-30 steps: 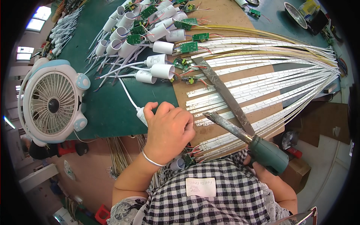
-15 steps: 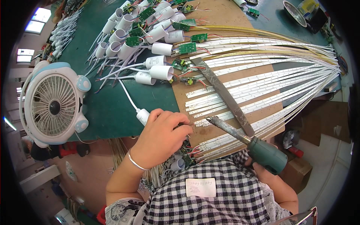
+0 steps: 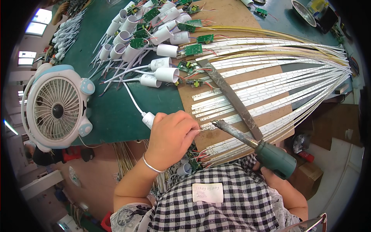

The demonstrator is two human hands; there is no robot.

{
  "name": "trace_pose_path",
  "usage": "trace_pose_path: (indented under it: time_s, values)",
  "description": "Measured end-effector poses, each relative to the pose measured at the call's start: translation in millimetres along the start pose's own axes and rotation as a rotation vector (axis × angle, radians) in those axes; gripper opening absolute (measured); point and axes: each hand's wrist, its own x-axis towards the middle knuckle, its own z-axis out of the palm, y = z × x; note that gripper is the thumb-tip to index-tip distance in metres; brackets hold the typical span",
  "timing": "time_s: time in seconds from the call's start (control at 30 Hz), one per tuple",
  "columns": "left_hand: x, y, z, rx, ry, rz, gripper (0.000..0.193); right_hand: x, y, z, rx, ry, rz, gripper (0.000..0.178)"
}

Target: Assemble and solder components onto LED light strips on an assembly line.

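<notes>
A white plastic cap [image 3: 148,119] lay tucked under the left hand [image 3: 172,137], fingers curled around it at the board's [image 3: 232,96] edge. The right hand [image 3: 276,179] clasped the green-handled soldering iron [image 3: 253,143], tip just beside the left fingertips.

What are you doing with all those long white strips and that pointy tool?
A person sits at a green workbench. The right hand grips a green-handled soldering iron, its tip by the near ends of the LED strips fanned over a brown board. The left hand rests at those strip ends beside a white cylindrical housing with a cord. More housings and small green circuit boards lie farther back, and a small fan stands to the left.
</notes>
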Motion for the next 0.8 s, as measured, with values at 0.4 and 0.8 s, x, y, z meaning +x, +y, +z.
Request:
trace_pose_path:
  time_s: [0.4,0.8]
  values:
    - [0.2,1.8,4.4,0.024,0.026,-0.063,0.006,0.7,15.1,-3.0,-0.076,0.008,-0.086,0.019]
    - [8.5,3.0,9.0,0.082,0.041,-0.039,0.012,16.7,-8.1,-3.3,-0.468,-0.1,-0.34,0.024]
